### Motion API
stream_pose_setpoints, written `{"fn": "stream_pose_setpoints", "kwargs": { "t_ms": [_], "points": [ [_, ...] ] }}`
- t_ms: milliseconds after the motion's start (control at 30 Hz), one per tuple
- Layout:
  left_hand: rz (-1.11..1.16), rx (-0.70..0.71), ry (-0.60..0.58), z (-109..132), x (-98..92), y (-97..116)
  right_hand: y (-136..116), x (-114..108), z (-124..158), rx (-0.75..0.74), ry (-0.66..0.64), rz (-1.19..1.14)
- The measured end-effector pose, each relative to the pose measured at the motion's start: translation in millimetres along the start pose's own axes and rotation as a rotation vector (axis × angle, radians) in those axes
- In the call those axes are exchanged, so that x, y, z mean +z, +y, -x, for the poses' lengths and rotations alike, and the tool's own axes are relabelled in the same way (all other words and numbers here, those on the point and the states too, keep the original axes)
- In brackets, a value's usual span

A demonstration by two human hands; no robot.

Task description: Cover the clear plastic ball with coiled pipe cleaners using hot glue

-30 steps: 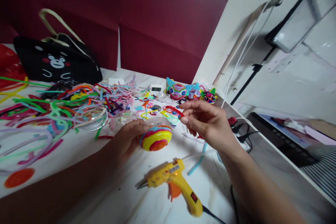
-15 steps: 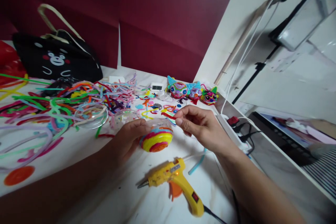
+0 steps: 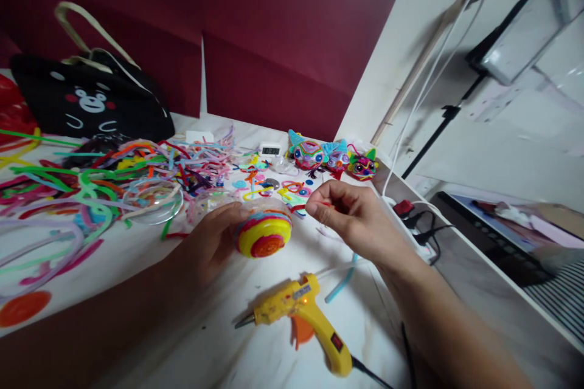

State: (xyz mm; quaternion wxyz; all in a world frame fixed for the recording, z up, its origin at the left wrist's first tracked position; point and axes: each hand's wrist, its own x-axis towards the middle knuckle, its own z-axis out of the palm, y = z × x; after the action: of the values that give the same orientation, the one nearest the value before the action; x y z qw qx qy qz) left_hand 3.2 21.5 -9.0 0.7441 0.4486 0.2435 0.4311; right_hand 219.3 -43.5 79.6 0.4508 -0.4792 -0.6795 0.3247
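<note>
My left hand is wrapped round a clear dome covered in coiled yellow, red and purple pipe cleaner, tilting its striped side toward me just above the white table. My right hand hovers just right of the dome, thumb and fingers pinched on a thin red strand that I can barely make out. A yellow hot glue gun lies on the table below both hands, nozzle pointing left.
A heap of coloured pipe cleaners and a clear dome half lie at left. Three finished pipe-cleaner figures and a small white timer stand at the back. A black bear bag sits far left; a power strip lies right.
My right hand has closed from loosely spread fingers into a pinch and moved nearer the dome. My left hand has turned the dome so that its coiled end faces me more.
</note>
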Motion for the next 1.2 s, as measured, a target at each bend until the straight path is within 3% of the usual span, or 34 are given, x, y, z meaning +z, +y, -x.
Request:
{"fn": "stream_pose_setpoints", "kwargs": {
  "t_ms": [100, 267, 567, 733, 867, 1200],
  "points": [
    [-0.020, 0.017, 0.009, 3, 7.4, 1, -2, -1, 1, 0.016, 0.007, 0.013],
    [0.032, -0.011, 0.134, 6, 10.2, -2, -1, 1, 2, 0.039, -0.004, 0.020],
    [0.008, 0.009, 0.060, 5, 9.8, -4, 5, 3, 8, 0.015, -0.175, 0.209],
    [0.030, 0.017, 0.044, 7, 11.9, -3, 3, 4, 9, -0.022, -0.212, 0.144],
    [0.007, 0.000, 0.096, 8, 13.4, -1, 3, 4, 10, -0.049, -0.253, 0.098],
    [0.000, 0.003, 0.112, 8, 16.2, -2, 10, 2, 7, -0.048, -0.122, 0.137]
  ]
}}
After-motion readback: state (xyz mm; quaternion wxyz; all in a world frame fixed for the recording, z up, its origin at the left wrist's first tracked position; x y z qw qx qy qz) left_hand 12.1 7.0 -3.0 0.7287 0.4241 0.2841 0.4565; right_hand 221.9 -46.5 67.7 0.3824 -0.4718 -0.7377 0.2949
